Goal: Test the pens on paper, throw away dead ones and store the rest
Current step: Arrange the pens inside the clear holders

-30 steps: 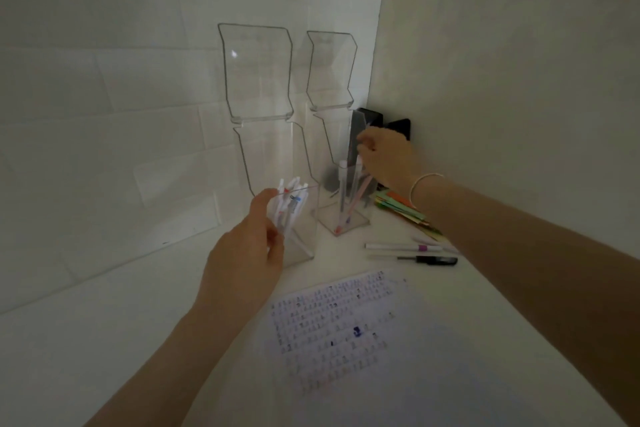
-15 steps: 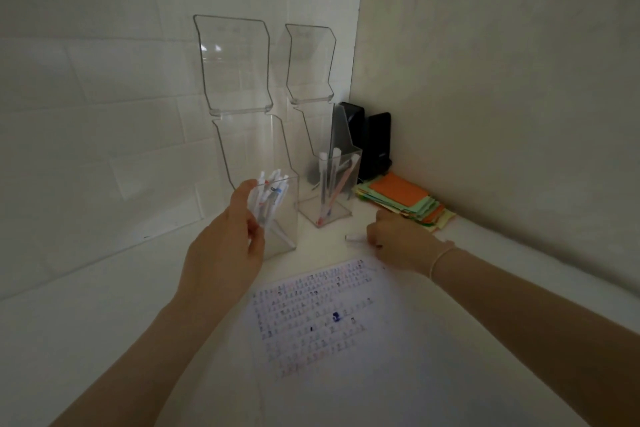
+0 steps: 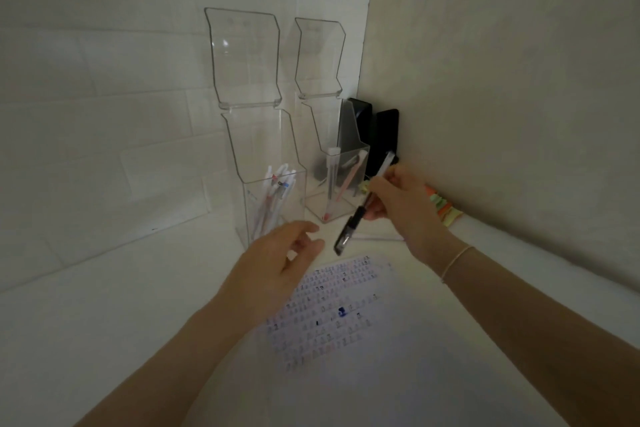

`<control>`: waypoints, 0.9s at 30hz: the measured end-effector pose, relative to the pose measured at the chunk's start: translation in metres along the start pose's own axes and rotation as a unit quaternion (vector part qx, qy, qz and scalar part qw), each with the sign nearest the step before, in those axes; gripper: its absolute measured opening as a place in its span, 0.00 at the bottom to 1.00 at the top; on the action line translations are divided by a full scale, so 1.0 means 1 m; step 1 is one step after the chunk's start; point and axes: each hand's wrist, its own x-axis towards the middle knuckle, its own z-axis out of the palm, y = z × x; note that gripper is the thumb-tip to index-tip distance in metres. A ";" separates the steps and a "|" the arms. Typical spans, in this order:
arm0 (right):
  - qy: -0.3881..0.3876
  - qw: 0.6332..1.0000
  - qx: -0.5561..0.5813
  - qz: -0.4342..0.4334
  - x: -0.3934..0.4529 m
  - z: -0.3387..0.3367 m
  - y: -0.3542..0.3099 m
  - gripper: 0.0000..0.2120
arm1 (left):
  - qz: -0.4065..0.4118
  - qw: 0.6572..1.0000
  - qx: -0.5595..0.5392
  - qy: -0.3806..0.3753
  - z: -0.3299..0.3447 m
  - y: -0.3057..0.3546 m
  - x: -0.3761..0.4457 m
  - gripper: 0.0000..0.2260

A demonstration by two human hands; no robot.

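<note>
Right hand (image 3: 398, 198) clamps a black-capped pen (image 3: 360, 211), tilted above the paper (image 3: 346, 315).
Left hand (image 3: 277, 260) hovers open-fingered, empty, just beside the cap end; two clear holders (image 3: 273, 198) with pens stand behind on the surface (image 3: 104, 305).

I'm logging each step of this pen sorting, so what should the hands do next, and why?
Probably bring the left hand over to pull the black cap off the pen. The right hand holds it slanted above the paper, cap end down and apparently still capped, and the left hand is open and empty close beside it.
</note>
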 end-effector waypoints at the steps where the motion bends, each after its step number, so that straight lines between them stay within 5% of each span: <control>1: -0.021 0.999 0.035 0.022 -0.005 0.005 0.000 0.07 | -0.020 0.998 -0.053 -0.025 0.004 0.002 -0.001 0.17; 6: -0.095 0.989 0.103 0.052 -0.023 0.014 0.003 0.03 | -0.059 0.977 -0.190 -0.075 0.009 0.006 0.003 0.09; 9: -0.197 0.969 0.116 0.092 -0.028 0.013 0.001 0.14 | -0.053 0.982 -0.147 -0.103 0.008 0.007 0.004 0.09; 14: -0.287 0.943 0.119 0.120 -0.030 0.012 -0.009 0.05 | -0.008 0.995 -0.067 -0.072 0.002 0.012 0.001 0.11; 23: -0.330 0.930 0.128 0.101 -0.029 0.007 -0.019 0.04 | -0.010 0.993 -0.118 -0.005 0.002 0.013 0.002 0.20; 27: -0.250 0.949 0.155 0.109 -0.031 0.001 -0.018 0.05 | -0.013 0.999 0.048 0.015 0.001 -0.004 0.003 0.22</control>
